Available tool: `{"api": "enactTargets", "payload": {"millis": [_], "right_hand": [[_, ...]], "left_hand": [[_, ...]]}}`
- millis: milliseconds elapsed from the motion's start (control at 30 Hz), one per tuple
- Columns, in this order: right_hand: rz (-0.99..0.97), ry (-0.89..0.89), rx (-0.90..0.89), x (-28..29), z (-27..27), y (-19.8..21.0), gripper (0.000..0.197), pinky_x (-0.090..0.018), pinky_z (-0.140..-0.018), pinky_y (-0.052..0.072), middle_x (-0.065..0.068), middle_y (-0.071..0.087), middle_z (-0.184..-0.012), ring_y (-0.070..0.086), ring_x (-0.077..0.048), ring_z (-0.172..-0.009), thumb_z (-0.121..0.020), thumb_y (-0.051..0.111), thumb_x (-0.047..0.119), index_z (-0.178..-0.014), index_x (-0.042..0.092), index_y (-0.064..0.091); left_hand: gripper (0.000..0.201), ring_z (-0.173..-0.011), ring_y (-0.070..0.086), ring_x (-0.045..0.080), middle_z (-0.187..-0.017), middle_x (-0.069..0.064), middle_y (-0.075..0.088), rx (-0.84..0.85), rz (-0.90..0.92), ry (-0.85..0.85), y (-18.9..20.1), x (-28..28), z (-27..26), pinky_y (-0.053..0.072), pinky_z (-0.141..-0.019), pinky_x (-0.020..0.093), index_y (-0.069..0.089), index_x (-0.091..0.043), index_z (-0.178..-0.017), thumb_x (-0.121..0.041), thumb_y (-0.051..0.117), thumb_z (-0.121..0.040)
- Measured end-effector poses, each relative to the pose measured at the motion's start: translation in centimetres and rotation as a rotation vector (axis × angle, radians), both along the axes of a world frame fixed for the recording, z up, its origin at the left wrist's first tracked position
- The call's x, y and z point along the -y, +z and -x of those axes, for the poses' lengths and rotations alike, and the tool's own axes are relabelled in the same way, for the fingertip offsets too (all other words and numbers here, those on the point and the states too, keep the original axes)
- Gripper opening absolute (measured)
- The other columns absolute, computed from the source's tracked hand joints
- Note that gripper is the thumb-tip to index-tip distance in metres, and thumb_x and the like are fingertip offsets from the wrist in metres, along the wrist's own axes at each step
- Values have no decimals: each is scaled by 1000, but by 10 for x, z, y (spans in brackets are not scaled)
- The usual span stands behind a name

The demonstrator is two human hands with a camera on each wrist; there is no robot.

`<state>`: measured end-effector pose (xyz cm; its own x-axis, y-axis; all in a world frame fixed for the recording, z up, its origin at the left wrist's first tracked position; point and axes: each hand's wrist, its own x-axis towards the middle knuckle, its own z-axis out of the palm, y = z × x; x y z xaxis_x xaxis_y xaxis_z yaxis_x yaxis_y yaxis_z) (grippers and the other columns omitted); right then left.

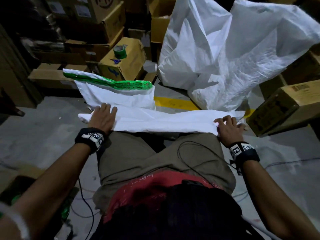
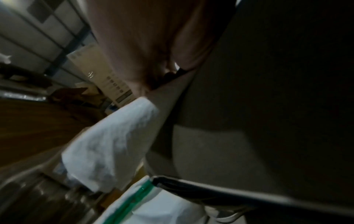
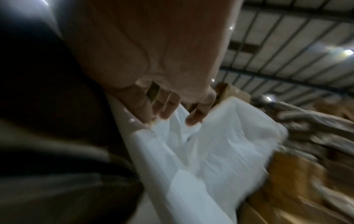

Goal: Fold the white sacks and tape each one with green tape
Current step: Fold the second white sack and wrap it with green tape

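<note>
My left hand presses flat, fingers straight, on the folded white sack lying across my knees. My right hand pinches its other end with curled fingers. Risk: the slick fold may spring open if I release to reach the green tape on the cardboard box well ahead.

"Could any print be read?" asked one.

"None," said the other. "The labels on the cardboard boxes were too blurred, and the wristbands carried only square code patterns."
</note>
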<state>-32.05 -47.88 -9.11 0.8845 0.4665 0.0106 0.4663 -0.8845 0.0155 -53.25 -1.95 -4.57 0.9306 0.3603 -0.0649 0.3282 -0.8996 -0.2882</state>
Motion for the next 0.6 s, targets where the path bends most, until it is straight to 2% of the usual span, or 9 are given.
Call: {"api": "enactTargets", "payload": {"millis": [33, 100, 167, 233, 300, 400, 500, 533, 600], "right_hand": [[-35, 52, 26, -8, 5, 6, 29, -58, -88, 38, -10, 50, -118, 46, -34, -111, -92, 59, 22, -121, 26, 60], [-132, 221, 54, -31, 23, 22, 36, -52, -78, 44, -8, 52, -120, 51, -34, -106, -89, 54, 23, -124, 27, 60], [-146, 385, 68, -58, 45, 32, 40, -48, -71, 47, -5, 56, -118, 54, -33, -102, -89, 45, 38, -124, 27, 60], [-42, 438, 59, -77, 63, 32, 54, -50, -74, 46, -2, 57, -120, 54, -29, -108, -89, 47, 61, -129, 26, 57], [87, 429, 20, -87, 71, 29, 75, -56, -81, 44, -2, 56, -127, 53, -27, -115, -80, 62, 67, -140, 24, 49], [56, 365, 9, -89, 71, 30, 66, -57, -89, 40, 0, 62, -125, 58, -26, -114, -80, 69, 40, -142, 25, 49], [41, 351, 45, -86, 63, 39, 52, -54, -99, 36, -2, 73, -105, 67, -27, -99, -72, 72, 25, -124, 26, 65], [25, 367, 82, -83, 59, 42, 47, -53, -102, 36, -3, 75, -95, 69, -27, -91, -69, 74, 25, -115, 25, 69], [-51, 417, 178, -73, 50, 52, 36, -51, -102, 36, -2, 74, -81, 70, -26, -78, -68, 66, 26, -102, 24, 73]], "left_hand": [[37, -94, 58, 45, -103, 31, 57, 10, 69, -5, -1, 4, -1, 47, -79, 53, 54, 7, -120, -3, 63, -86], [38, -98, 61, 47, -110, 32, 57, 80, 197, 65, -1, 9, 0, 46, -85, 55, 48, 11, -128, -6, 49, -94], [36, -99, 60, 47, -109, 31, 58, 145, 244, 147, -3, 9, 2, 44, -86, 54, 47, 10, -125, -12, 45, -96], [29, -94, 59, 44, -102, 28, 60, 152, 199, 136, -4, 18, 6, 41, -83, 53, 49, 6, -117, -11, 53, -94], [21, -90, 56, 42, -95, 24, 59, 220, 147, 59, -4, 30, 10, 39, -80, 53, 53, 0, -107, -11, 57, -89], [31, -94, 53, 35, -96, 13, 57, 311, 217, -73, -1, 47, 12, 35, -80, 49, 56, -13, -98, -41, 45, -90], [55, -96, 51, 31, -100, 6, 55, 180, 187, -289, 9, 75, 10, 37, -80, 46, 56, -18, -102, -69, 52, -81], [61, -96, 52, 31, -102, 7, 54, 122, 150, -347, 13, 83, 8, 38, -79, 45, 55, -17, -105, -70, 61, -76], [58, -92, 54, 33, -100, 11, 54, 86, 75, -399, 24, 92, -2, 41, -75, 44, 54, -12, -108, -48, 77, -69]]}}
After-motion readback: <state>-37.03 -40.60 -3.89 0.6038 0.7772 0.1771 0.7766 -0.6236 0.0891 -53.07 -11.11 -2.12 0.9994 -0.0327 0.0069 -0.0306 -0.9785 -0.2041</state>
